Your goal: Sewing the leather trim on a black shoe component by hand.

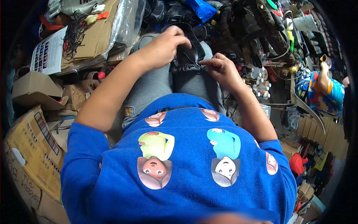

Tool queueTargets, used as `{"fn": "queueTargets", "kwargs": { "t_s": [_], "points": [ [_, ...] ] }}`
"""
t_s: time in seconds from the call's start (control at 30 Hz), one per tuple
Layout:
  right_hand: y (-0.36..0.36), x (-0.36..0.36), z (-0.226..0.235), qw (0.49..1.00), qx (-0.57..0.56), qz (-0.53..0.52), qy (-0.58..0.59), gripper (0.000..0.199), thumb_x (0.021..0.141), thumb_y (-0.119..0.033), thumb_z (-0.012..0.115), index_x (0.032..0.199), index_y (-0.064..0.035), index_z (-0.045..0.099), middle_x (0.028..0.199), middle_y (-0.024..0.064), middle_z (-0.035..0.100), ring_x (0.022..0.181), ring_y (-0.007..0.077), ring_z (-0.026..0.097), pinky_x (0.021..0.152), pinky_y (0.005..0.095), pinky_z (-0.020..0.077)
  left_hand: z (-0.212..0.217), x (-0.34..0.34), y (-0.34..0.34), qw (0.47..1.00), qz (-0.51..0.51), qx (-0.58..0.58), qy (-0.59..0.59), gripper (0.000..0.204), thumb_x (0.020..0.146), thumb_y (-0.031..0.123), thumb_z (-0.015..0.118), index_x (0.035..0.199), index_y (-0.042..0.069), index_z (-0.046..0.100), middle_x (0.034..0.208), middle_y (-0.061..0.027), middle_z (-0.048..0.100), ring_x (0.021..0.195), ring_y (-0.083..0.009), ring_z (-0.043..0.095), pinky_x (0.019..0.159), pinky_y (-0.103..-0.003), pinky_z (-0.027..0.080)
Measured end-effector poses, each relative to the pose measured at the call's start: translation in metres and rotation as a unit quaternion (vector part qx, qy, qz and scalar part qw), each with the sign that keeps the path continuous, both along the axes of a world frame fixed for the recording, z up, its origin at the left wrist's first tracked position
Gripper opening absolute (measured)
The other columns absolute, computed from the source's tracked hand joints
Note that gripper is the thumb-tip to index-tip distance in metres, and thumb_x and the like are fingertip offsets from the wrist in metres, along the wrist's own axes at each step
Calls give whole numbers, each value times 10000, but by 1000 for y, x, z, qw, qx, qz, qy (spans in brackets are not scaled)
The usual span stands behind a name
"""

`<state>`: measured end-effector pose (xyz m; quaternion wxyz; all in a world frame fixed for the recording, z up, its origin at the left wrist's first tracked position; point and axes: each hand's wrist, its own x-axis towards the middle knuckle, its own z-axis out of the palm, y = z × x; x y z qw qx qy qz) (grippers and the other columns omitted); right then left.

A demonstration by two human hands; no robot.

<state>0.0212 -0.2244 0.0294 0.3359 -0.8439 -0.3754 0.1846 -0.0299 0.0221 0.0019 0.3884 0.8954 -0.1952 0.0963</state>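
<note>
A black leather shoe piece (186, 56), seemingly an upper with a gathered edge at its near end, lies across my lap on grey trousers (149, 87). Above its left side is my left hand (170, 44), fingers curled down and pinched together. Whatever sits between those fingertips is too small to make out. At the near right edge of the piece, my right hand (222, 71) pinches with thumb and forefinger against the leather. Its other fingers are folded in.
Flattened cardboard (93, 41) under clear plastic, with a printed sheet (48, 52) and black cords, lies at the left. Open boxes (39, 89) stand nearer. Small bottles (259, 80) and piled tools crowd the right. A person in bright patterned clothing (322, 89) is at far right.
</note>
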Motion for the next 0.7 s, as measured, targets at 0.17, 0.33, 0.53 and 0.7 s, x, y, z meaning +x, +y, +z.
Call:
{"fn": "queueTargets", "kwargs": {
  "t_s": [0.17,0.33,0.53,0.7],
  "points": [
    [-6,-27,-10,992,-20,-24,-126,304,740,-45,654,1023,-142,705,790,97,563,744,279,567,703,374,456,9,-37,-11,994,56,-63,63,368,727,-88,584,1026,104,678,787,-85,532,731,-237,601,746,-354,482],
    [-6,-35,-12,981,-6,-24,-194,296,756,-68,635,1036,-139,701,791,86,565,749,278,563,711,390,435,-1,-42,-14,989,101,102,-33,234,717,7,658,918,121,697,787,-60,562,759,-250,583,708,-353,453],
    [-13,-14,-16,994,0,-63,92,434,740,49,559,1086,-175,696,821,78,549,828,195,574,787,304,453,-7,-33,-12,996,89,-13,31,165,737,96,681,878,173,722,767,-24,546,803,-213,543,772,-343,368],
    [-12,14,-17,989,-3,7,151,459,757,110,520,1106,-141,682,838,18,454,821,118,486,798,222,408,-9,-29,-11,995,86,55,8,179,740,131,696,890,219,738,744,3,524,820,-194,505,792,-345,347]
  ]
}}
